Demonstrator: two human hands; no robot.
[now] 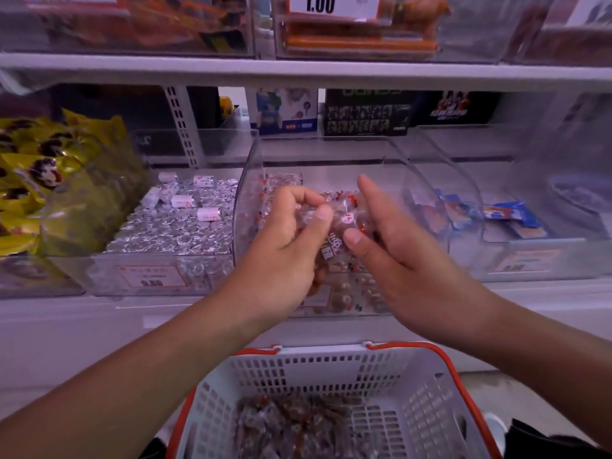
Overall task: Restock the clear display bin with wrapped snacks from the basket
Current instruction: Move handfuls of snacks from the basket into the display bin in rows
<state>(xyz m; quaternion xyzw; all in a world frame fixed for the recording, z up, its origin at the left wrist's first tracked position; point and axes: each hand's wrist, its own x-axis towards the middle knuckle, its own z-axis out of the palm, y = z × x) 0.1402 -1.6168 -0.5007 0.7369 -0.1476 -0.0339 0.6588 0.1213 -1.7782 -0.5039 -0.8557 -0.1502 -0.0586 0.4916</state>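
Currently my left hand (291, 233) grips wrapped snacks (341, 223) above the clear bin (245, 180); right hand (390, 233), fingers straight, steadies them. Release low, over the middle.

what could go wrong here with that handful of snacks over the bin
1. The left hand grips a loose bunch of wrapped snacks while the right hand only touches them with straight fingers; some might slip out.
2. The hands sit near the front of the clear display bin, so dropped snacks may miss it and fall toward the basket or floor.
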